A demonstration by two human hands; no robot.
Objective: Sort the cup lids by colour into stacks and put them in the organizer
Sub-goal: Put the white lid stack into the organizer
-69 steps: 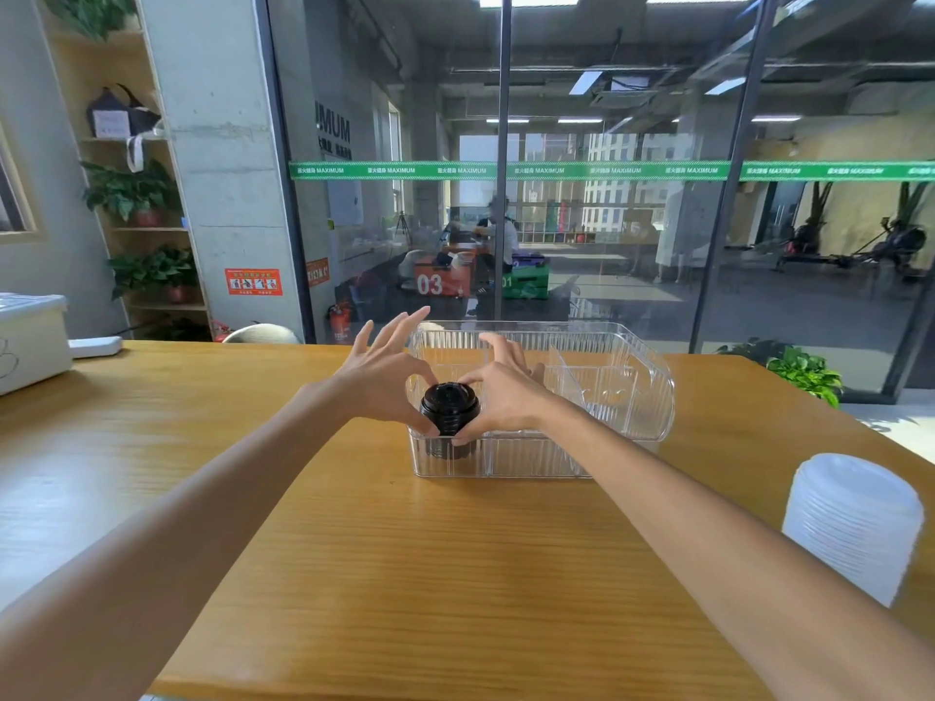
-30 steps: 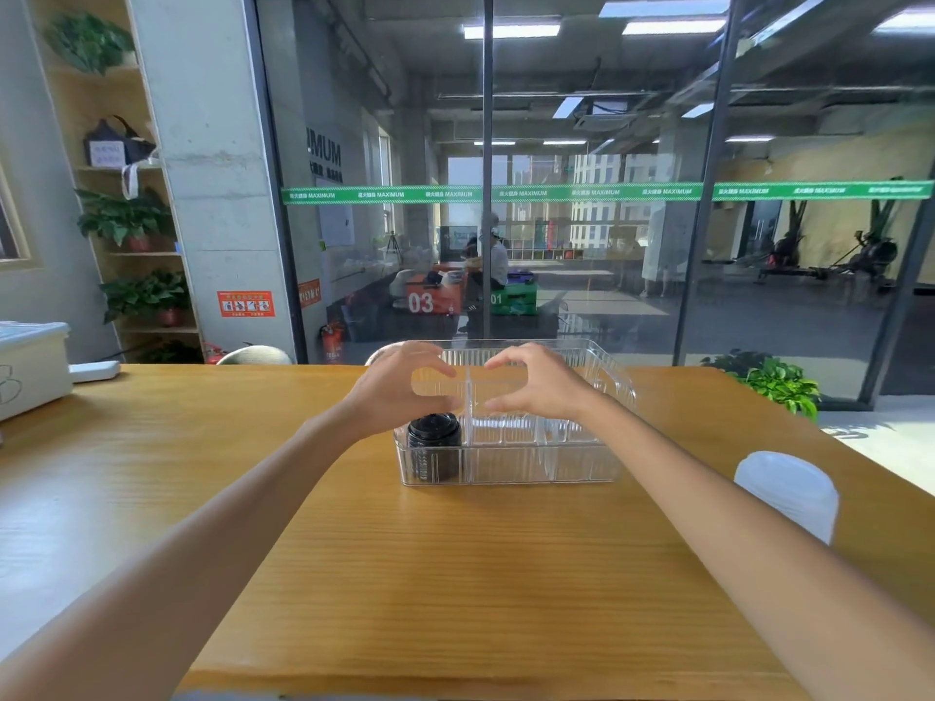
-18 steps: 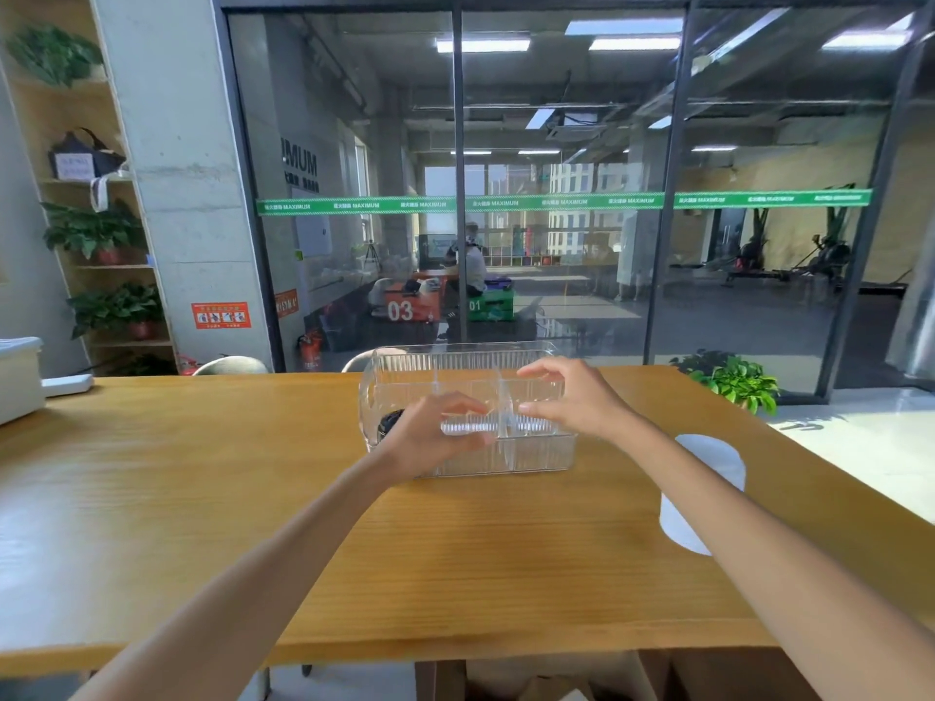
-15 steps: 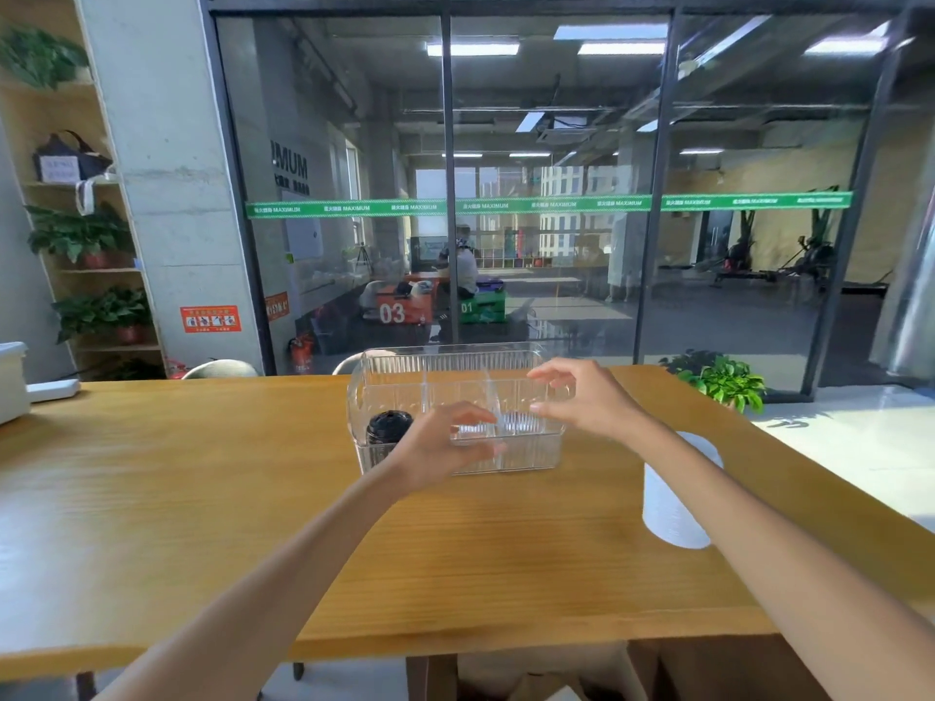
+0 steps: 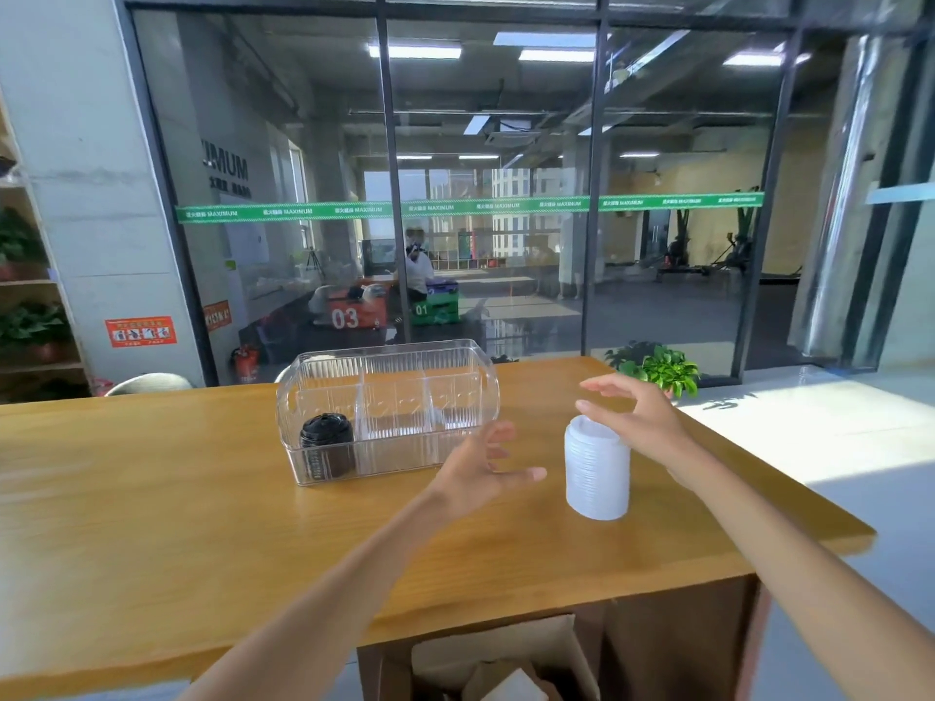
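A clear plastic organizer [image 5: 455, 369] with three compartments stands on the wooden table. A stack of black cup lids [image 5: 326, 440] sits in its left compartment; the middle and right compartments hold nothing. A tall stack of white cup lids [image 5: 597, 473] stands on the table to the right of the organizer. My right hand [image 5: 640, 419] hovers just behind and above the white stack with spread fingers, holding nothing. My left hand [image 5: 480, 468] is open in the air between the organizer and the white stack, touching neither.
The wooden table [image 5: 202, 523] ends close to the right of the white stack. A glass wall stands behind it. A potted plant [image 5: 657, 369] sits beyond the far right corner. Cardboard boxes [image 5: 496, 660] lie under the table.
Both hands left the organizer, with the black stack inside it, and moved right to the white stack. The view turned right too.
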